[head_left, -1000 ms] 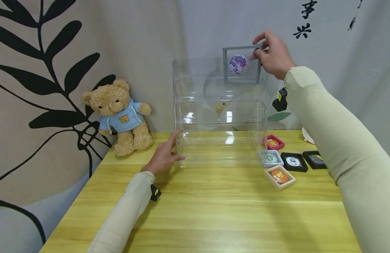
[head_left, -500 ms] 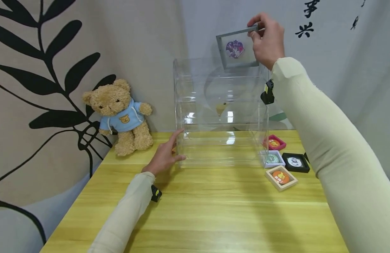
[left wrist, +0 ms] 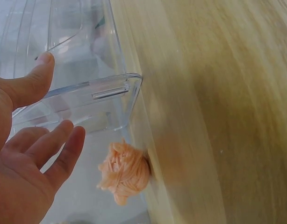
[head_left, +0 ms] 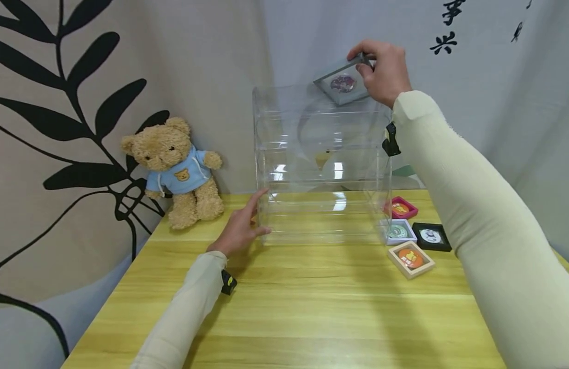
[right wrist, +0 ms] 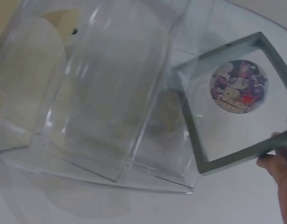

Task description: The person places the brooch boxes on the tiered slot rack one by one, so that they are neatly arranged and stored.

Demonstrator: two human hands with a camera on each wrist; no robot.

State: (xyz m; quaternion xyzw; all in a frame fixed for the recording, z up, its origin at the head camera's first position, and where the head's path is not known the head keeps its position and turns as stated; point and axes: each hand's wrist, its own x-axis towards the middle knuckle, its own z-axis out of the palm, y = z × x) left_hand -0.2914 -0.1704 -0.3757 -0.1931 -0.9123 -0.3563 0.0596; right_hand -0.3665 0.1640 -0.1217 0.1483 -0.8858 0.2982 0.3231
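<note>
A clear acrylic tiered display stand [head_left: 321, 200] stands on the wooden table. My left hand [head_left: 238, 228] is at its lower left side, thumb at the front and fingers spread along the side panel; in the left wrist view my left hand [left wrist: 29, 163] shows loosely extended fingers. High at the stand's top right, my right hand [head_left: 381, 72] pinches the right edge of a grey square floating display frame [head_left: 332, 91]. A round purple picture badge [right wrist: 239, 87] sits in its transparent middle. The frame tilts back over the top tier, its lower edge overlapping the stand's upper part in the head view.
Small framed badges lie right of the stand: pink [head_left: 402, 207], pale lilac [head_left: 400, 232], black [head_left: 432, 237] and light wood [head_left: 411, 259]. A teddy bear [head_left: 176, 171] sits at the left back. Beside the left hand lies a peach yarn-like ball [left wrist: 125, 171].
My right hand lifted the grey frame up and left above the stand, then lowered it and tipped it backward. My left hand stays at the stand's side.
</note>
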